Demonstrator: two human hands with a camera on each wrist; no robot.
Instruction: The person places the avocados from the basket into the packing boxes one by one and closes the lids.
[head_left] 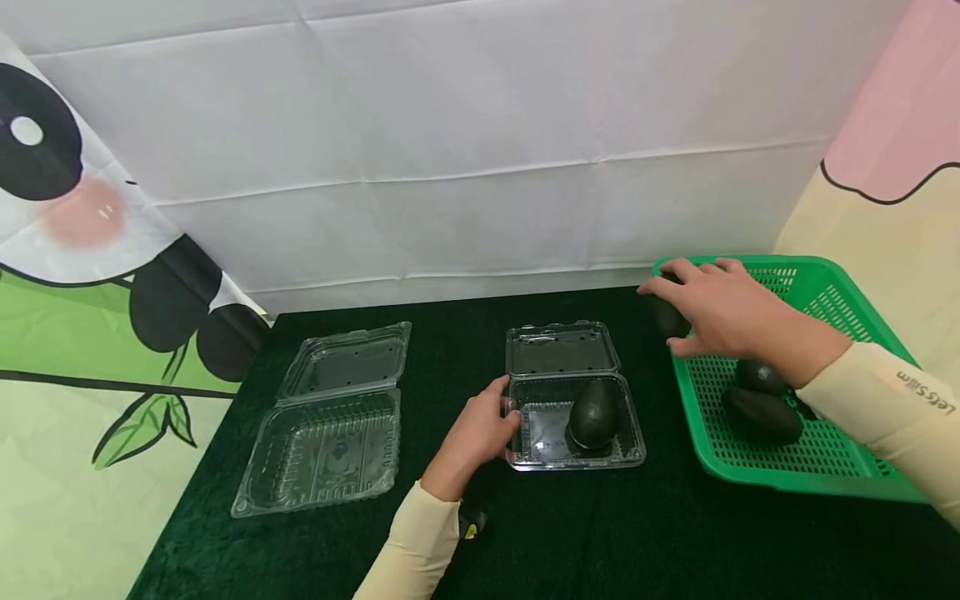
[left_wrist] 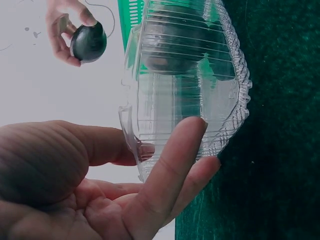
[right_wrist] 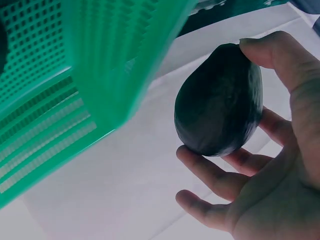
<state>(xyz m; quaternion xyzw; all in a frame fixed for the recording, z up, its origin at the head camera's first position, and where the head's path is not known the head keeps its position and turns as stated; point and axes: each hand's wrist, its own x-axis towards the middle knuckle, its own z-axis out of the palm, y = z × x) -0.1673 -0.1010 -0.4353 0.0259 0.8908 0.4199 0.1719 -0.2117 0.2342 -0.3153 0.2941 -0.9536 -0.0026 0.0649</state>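
Observation:
My right hand [head_left: 723,312] holds a dark avocado [right_wrist: 220,102] between thumb and fingertips, above the left rim of the green basket [head_left: 701,450]. In the head view the hand partly covers this avocado. My left hand [head_left: 476,429] pinches the left side of an open clear plastic clamshell box [head_left: 540,460], thumb over the rim and fingers along the outer wall. One avocado [head_left: 594,415] rests in the right half of that box, and its hinged lid [head_left: 562,348] lies folded back. Several more avocados [head_left: 763,415] lie in the basket, partly hidden by the right forearm.
A second clear clamshell box [head_left: 322,454] stands open at the left, its lid [head_left: 348,360] laid back towards the wall. Everything rests on a dark green cloth [head_left: 585,533]. A white sheet [head_left: 465,150] hangs behind, with printed fabric [head_left: 82,333] on the left.

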